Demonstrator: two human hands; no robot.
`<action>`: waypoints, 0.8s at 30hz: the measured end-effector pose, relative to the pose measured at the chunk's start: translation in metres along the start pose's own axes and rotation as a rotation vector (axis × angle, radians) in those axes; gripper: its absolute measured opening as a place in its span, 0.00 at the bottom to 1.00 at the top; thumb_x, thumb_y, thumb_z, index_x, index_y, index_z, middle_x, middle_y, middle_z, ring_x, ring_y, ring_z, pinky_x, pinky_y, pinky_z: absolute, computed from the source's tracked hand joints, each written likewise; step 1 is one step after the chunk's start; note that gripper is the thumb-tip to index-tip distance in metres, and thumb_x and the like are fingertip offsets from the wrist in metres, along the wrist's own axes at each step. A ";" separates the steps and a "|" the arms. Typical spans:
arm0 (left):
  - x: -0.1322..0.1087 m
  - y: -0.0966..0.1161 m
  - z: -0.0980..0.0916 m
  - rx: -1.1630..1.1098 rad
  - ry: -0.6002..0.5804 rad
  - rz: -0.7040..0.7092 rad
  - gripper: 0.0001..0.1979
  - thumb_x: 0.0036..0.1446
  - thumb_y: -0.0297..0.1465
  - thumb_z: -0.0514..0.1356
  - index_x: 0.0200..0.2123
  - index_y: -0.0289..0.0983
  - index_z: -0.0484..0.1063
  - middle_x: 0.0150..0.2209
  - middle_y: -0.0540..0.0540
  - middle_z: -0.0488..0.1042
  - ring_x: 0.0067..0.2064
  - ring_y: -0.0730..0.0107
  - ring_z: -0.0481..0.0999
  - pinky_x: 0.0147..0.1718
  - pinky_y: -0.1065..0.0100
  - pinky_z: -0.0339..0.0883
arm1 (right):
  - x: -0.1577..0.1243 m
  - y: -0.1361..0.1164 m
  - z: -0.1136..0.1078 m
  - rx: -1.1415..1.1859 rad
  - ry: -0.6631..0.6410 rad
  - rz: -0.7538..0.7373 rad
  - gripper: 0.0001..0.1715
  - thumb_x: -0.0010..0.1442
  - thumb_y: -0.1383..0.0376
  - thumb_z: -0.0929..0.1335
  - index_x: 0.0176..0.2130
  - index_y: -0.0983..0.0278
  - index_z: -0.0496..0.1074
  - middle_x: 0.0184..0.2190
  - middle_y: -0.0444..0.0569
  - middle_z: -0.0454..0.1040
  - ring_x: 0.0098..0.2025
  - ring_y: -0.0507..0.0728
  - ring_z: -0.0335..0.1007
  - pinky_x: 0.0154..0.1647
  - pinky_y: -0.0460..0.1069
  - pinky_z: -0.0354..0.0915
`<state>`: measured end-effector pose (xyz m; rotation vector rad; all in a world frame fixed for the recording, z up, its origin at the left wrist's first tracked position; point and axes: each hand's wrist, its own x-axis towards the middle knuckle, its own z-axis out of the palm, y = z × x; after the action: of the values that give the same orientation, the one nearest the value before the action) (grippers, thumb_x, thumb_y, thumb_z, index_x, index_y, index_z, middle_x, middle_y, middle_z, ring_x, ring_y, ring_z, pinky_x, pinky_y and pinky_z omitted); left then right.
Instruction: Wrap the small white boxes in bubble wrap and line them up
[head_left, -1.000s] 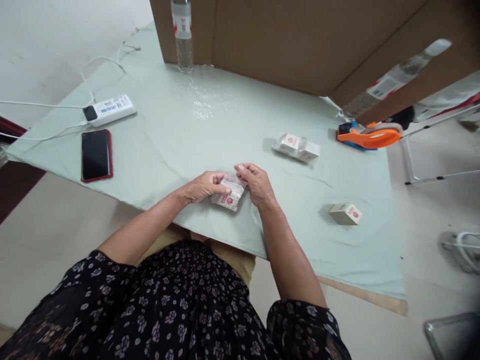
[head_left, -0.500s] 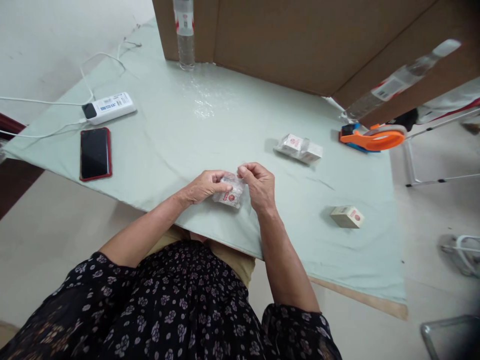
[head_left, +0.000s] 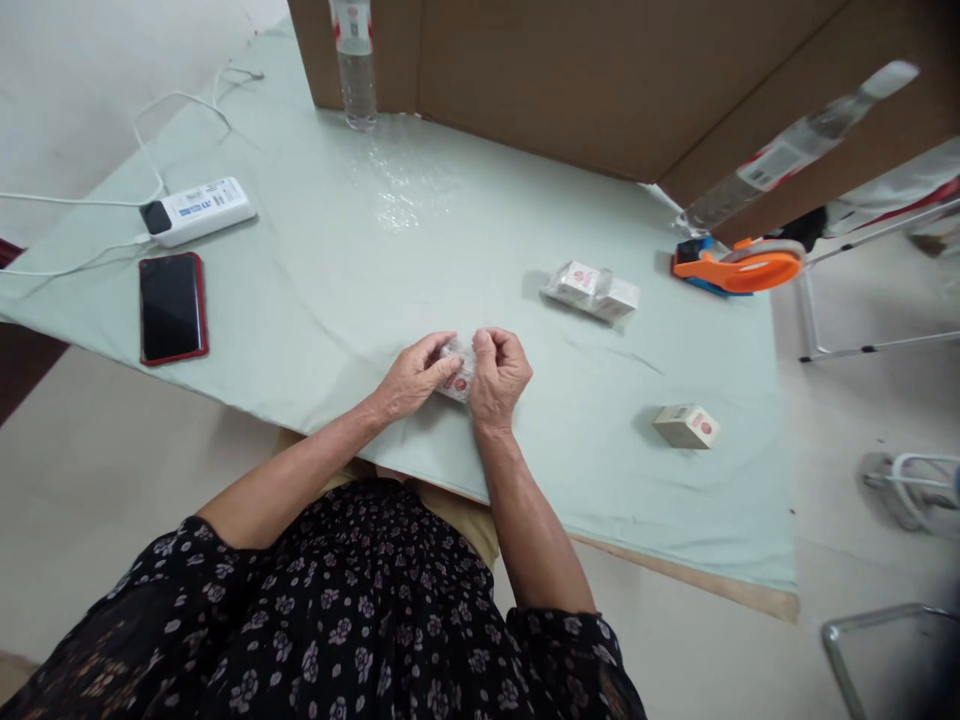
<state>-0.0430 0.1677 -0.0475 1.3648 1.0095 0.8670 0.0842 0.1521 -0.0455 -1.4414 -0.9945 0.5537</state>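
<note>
Close to the table's near edge, a small white box with a red print (head_left: 457, 384) sits in clear plastic wrapping. My left hand (head_left: 412, 376) grips it from the left, the thumb lying across its top. At the right side of the box, my right hand (head_left: 501, 375) is closed, thumb against curled fingers, on the edge of the plastic; the pinch itself is mostly hidden. Two more small boxes in clear plastic (head_left: 590, 290) lie beyond my right hand. Farther right stands a single pale small box (head_left: 687, 427) with a red round mark.
A phone in a red case (head_left: 173, 307) and a white power bank with cables (head_left: 201, 211) lie at left. One water bottle (head_left: 356, 70) stands by a cardboard panel (head_left: 525, 85); another bottle (head_left: 780, 163) is at right, near an orange tape dispenser (head_left: 739, 267).
My right hand has moved left, closer to my left hand, and turned inward over the right side of the wrapped box. The whole view has shifted slightly.
</note>
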 end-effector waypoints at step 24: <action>0.006 0.009 -0.003 -0.126 0.008 -0.145 0.26 0.49 0.32 0.65 0.52 0.30 0.72 0.45 0.41 0.78 0.46 0.64 0.77 0.49 0.64 0.68 | 0.047 -0.016 -0.024 0.031 -0.451 0.170 0.06 0.51 0.63 0.69 0.25 0.63 0.71 0.23 0.42 0.72 0.27 0.51 0.66 0.34 0.48 0.63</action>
<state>-0.0430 0.1750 -0.0387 1.1681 1.0289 0.8144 0.1248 0.1760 -0.0160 -1.4103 -1.2123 1.0467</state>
